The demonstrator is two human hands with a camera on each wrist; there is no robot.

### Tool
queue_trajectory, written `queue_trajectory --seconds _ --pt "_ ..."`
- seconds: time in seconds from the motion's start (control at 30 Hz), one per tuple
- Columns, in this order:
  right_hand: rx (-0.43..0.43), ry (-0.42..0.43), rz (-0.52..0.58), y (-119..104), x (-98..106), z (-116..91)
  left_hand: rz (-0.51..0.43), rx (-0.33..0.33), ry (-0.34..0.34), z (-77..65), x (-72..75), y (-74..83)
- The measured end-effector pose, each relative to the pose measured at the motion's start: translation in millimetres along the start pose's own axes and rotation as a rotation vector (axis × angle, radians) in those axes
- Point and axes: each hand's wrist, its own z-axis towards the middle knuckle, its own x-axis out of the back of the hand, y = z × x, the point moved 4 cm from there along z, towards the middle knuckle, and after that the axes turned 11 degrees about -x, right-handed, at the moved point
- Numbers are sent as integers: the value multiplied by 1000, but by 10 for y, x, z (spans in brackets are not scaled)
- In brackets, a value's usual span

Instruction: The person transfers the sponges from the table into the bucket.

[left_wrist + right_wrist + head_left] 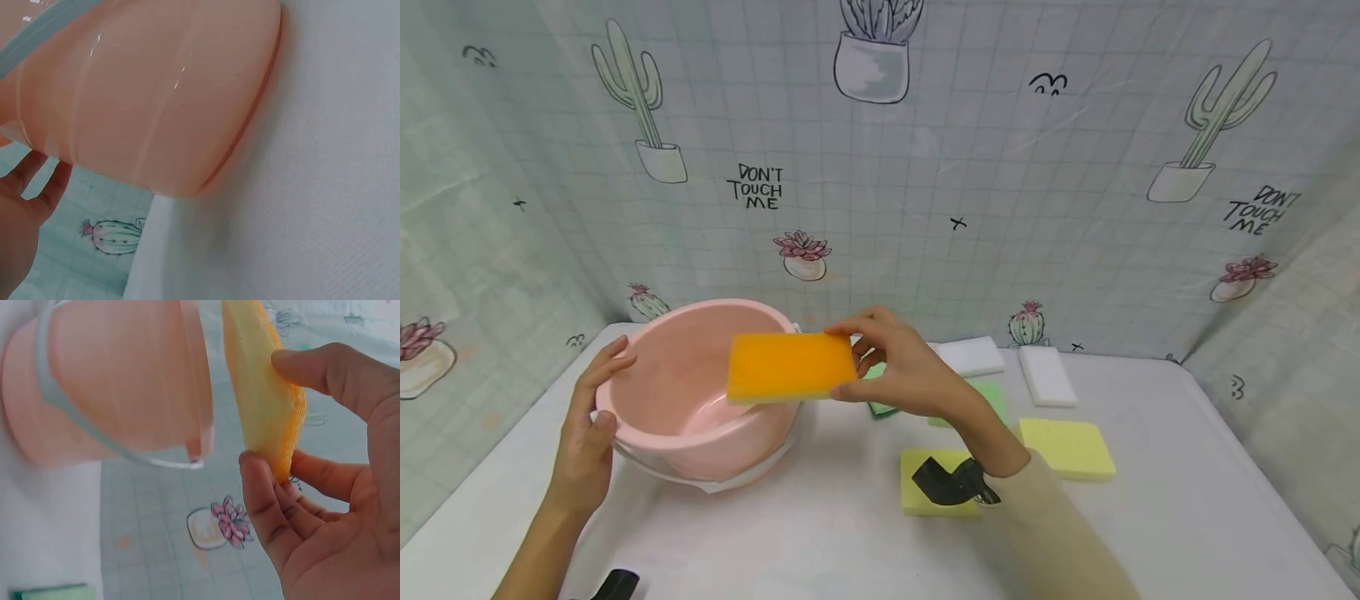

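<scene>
A pink bucket (700,367) with a white handle (741,477) stands on the left of the table. My left hand (587,433) grips its left rim, thumb at the near side and fingers further round. In the left wrist view, fingertips touch the wall of the bucket (150,94). My right hand (902,358) pinches one end of a sponge (790,365), orange on top with a pale yellow underside. The sponge's other end reaches over the bucket's right rim. From the right wrist, the sponge (265,381) shows its yellow face between thumb and fingers.
Two yellow sponges (1066,448) lie on the white table (820,542), one partly behind the right wrist. Behind them are two white sponges (1047,377), a light green sponge (992,400) and a green one (880,408) partly hidden by the hand. A printed curtain (925,167) encloses the table.
</scene>
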Motion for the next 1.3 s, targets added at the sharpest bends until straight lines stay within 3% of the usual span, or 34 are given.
queue_trajectory --seconds 0.33,0.7,0.9,1.3 --pt "-54 40 -60 -195 -249 222 44 43 9 -16 -4 -12" --pt "-77 30 -191 -432 -496 471 184 192 18 -10 -13 56" --pt "-88 25 -289 -488 -594 575 148 198 24 -16 -12 53" --pt "-129 -57 -375 -518 -807 785 172 185 12 -14 -2 56"
